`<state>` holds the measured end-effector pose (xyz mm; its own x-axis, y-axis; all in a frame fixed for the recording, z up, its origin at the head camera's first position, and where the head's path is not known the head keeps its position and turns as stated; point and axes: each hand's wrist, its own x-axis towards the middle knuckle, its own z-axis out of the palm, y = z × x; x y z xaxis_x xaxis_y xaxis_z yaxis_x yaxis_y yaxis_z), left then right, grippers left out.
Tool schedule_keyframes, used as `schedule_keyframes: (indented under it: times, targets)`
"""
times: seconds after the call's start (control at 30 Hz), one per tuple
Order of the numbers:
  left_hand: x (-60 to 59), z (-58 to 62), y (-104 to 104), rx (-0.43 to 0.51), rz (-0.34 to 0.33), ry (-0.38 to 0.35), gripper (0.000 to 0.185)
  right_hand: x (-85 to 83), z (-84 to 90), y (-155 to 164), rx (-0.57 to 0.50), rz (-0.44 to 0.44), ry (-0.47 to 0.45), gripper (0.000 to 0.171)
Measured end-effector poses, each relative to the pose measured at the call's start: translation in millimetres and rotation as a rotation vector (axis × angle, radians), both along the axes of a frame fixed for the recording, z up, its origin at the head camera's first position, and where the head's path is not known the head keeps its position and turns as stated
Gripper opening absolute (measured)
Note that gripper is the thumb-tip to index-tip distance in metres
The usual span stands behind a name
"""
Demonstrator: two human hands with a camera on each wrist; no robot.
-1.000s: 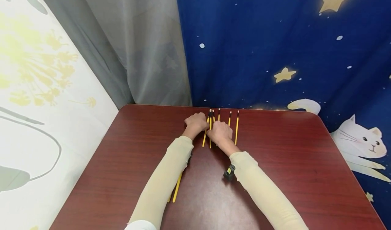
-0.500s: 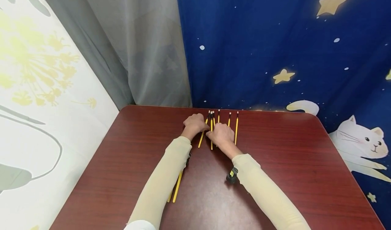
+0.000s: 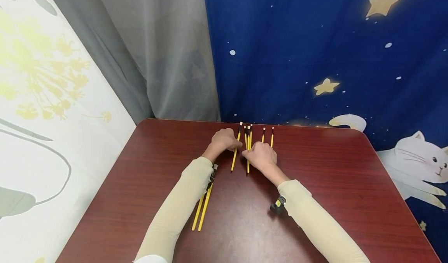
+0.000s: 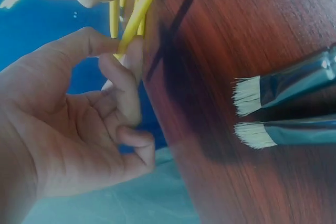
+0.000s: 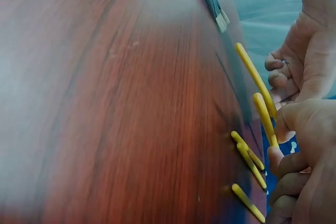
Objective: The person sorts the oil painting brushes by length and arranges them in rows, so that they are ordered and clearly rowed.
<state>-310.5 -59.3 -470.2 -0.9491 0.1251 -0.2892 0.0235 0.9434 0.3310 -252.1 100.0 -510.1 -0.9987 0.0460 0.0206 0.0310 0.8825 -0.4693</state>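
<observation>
My left hand (image 3: 224,139) pinches a yellow-handled paintbrush (image 3: 233,160) between thumb and curled fingers. The brush slants, bristles toward the far table edge, and its handle (image 4: 142,9) shows above its shadow in the left wrist view. Just to the right, my right hand (image 3: 263,155) pinches a second paintbrush (image 3: 248,166) by the handle, likewise pointing away from me. In the right wrist view both held handles stand higher than the ones lying on the table. Several more paintbrushes (image 3: 272,138) lie beyond and beneath the right hand, partly hidden by it.
Two larger paintbrushes (image 3: 204,214) lie side by side under my left forearm; their flat pale bristles (image 4: 247,95) show close up in the left wrist view. The reddish-brown table (image 3: 332,185) ends at the back against a grey curtain (image 3: 182,61) and a blue star-patterned one (image 3: 280,61).
My right hand has moved right and slightly nearer with its paintbrush, now overlapping the brushes behind. The gap between the two held brushes has widened. My left forearm has shifted left, uncovering more of the two larger brushes.
</observation>
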Motion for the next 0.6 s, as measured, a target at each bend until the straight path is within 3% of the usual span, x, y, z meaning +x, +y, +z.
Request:
schedule_keyframes:
  times: [0.27, 0.47, 0.6]
  targets:
    - [13.2, 9.5, 1, 0.267, -0.118, -0.05, 0.035, 11.2, 6.0, 13, -0.018, 0.045, 0.064, 0.033]
    - [28.8, 11.7, 0, 0.371, -0.158, -0.088, 0.033, 26.4, 8.3, 21, -0.05, 0.052, 0.071, 0.029]
    - [39.1, 8.2, -4, 0.384, -0.19, -0.086, 0.028, 37.2, 4.5, 26, -0.06, 0.057, 0.075, 0.025]
